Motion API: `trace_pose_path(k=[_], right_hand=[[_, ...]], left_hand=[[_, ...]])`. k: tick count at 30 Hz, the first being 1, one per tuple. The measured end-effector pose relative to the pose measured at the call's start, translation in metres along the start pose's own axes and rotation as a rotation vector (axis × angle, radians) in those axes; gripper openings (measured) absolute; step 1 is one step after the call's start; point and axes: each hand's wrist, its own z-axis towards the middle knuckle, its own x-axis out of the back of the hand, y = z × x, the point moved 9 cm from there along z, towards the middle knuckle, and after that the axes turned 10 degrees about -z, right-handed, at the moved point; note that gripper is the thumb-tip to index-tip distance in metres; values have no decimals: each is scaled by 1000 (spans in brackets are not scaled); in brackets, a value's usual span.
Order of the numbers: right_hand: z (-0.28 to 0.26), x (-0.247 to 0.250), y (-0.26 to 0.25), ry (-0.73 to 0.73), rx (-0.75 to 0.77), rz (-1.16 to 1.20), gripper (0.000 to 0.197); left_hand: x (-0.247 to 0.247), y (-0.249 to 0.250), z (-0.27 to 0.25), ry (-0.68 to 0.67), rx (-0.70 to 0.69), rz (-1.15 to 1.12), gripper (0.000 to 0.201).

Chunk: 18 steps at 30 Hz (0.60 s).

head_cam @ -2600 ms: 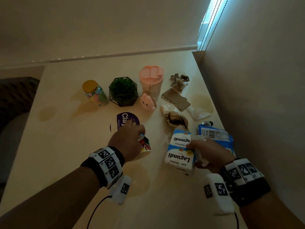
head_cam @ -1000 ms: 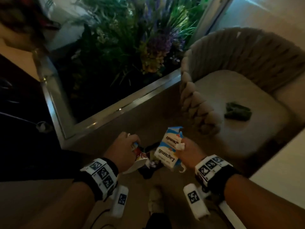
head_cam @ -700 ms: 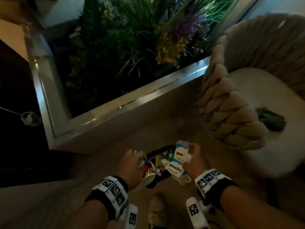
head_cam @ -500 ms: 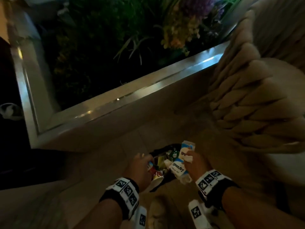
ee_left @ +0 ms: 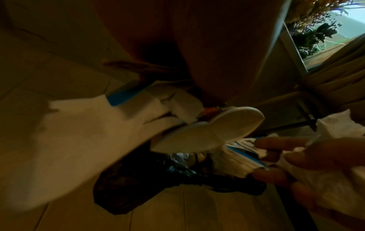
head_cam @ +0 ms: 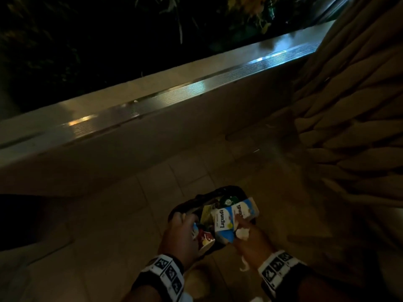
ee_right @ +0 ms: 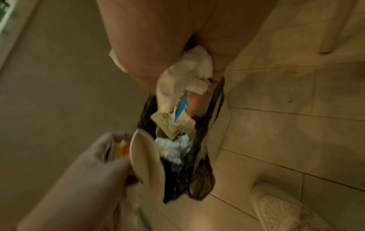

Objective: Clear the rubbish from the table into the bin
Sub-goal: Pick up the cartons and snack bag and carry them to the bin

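A small bin lined with a black bag (head_cam: 187, 200) stands on the tiled floor, with rubbish inside. My left hand (head_cam: 181, 234) grips a flattened paper cup (head_cam: 206, 241) with a red print over the bin's near left edge; its white bottom (ee_left: 209, 129) shows in the left wrist view. My right hand (head_cam: 250, 238) holds a blue and white carton (head_cam: 229, 219) together with a crumpled white tissue (head_cam: 242, 233) right above the bin's opening. In the right wrist view the tissue (ee_right: 189, 70) sits in the palm above the bag (ee_right: 201, 179).
A low ledge with a metal window track (head_cam: 174, 99) runs behind the bin, plants dark beyond it. A thick woven chair (head_cam: 353, 118) stands to the right. My pale shoe (ee_right: 282, 207) is on the tiles next to the bin.
I turned from the table to the floor, carrying the cup and carton. Both hands dropped lower and now hold them right over the bin's opening.
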Motion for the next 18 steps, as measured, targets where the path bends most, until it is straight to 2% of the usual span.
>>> trace_pose_path(k=[3,5,7,9,11,14,16,18], right_hand=[[-1,-21,-16,-120,66,-98,72],[-1,-25,-25,-130,127,-182,70],[3,-27,-25,-148,162,-287,71],[7,-29,-21,-202,165,-271,72],[11,-17,-20,-120,193,-308,65],[7,6,-23,89,189,-357,39],[3,10,-24,142,185,-427,23],[2,11,-24,150,173,-432,24]], left_hand=[[1,0,9,45,-45,12,43],[0,2,15,40,-58,19,48],[-6,3,22,-7,-57,42,62],[-13,4,28,-71,-63,90,80],[-18,7,28,-121,-62,85,88],[-18,12,23,-97,-94,-42,84],[-16,13,19,-49,-130,-106,74],[-13,15,15,-9,-154,-16,71]])
